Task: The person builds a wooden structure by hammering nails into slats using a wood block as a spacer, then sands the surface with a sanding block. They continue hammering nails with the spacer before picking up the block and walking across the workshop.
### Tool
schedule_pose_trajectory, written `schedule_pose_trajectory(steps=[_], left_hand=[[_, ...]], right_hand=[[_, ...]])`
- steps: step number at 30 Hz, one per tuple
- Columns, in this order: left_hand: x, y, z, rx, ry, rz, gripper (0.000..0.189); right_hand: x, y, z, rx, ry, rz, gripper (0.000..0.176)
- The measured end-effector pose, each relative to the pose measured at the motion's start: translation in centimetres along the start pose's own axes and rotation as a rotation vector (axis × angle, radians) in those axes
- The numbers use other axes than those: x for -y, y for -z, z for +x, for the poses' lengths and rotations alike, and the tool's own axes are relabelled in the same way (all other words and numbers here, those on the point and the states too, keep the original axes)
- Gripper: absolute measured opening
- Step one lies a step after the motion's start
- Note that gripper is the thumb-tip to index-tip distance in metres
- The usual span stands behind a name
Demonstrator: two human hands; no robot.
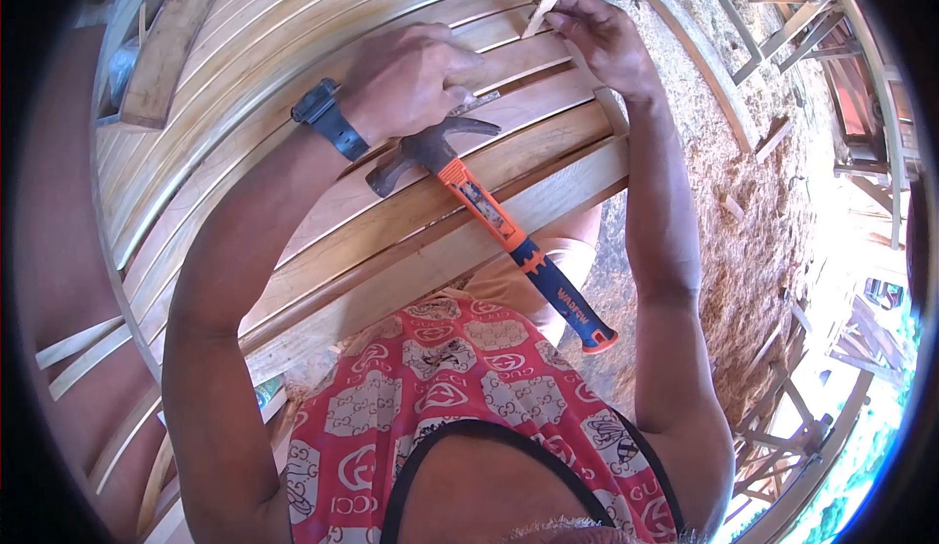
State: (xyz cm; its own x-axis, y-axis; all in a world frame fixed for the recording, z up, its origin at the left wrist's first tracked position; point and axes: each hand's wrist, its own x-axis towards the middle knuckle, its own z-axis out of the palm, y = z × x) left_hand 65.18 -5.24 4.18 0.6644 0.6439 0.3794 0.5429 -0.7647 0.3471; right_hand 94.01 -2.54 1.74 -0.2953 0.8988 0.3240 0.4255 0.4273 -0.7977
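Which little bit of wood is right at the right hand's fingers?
The short, pale, flat wooden strip at the fingertips of the bare right hand. The other small wooden scraps lie on the rough, sandy-brown ground, away from it.

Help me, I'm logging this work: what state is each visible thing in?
Hammer: lying across slats, handle overhanging near edge
Wood strip: tilted, pinched by right hand
Left hand: curled over slats, grip unclear
Watch: fastened around left wrist
Slats: side by side, some gaps between
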Motion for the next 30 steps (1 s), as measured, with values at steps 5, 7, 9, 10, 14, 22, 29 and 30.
schedule_pose_trajectory(steps=[5,7,9,10,14,22,29,30], left_hand=[[0.4,-0.5,1.1,0.315,0.055,0.086,0.024],[0.3,-0.7,1.7,0.353,0.054,0.119,0.023],[-0.3,-0.6,2.1,0.392,0.052,0.151,0.024],[-0.7,-0.3,2.2,0.369,0.039,0.122,0.028],[-3.7,1.3,3.3,0.387,0.147,0.131,0.047],[-4.8,0.5,4.2,0.375,0.149,0.168,0.054],[-4.8,0.1,3.9,0.373,0.187,0.181,0.054],[-4.8,0.2,3.9,0.374,0.187,0.181,0.054]], right_hand=[[0.5,0.5,0.6,0.012,-0.041,0.093,0.019],[1.1,1.3,1.1,-0.036,0.011,0.203,0.017],[1.7,2.3,1.1,-0.084,0.059,0.314,0.016],[2.0,2.7,0.5,-0.028,0.062,0.271,0.016],[2.2,2.1,-2.6,0.033,-0.004,0.199,0.016],[1.6,-0.3,-4.4,-0.054,-0.056,0.39,0.015],[1.3,0.0,-4.5,0.023,-0.054,0.301,0.015],[1.1,0.0,-4.5,0.014,-0.047,0.294,0.015]])
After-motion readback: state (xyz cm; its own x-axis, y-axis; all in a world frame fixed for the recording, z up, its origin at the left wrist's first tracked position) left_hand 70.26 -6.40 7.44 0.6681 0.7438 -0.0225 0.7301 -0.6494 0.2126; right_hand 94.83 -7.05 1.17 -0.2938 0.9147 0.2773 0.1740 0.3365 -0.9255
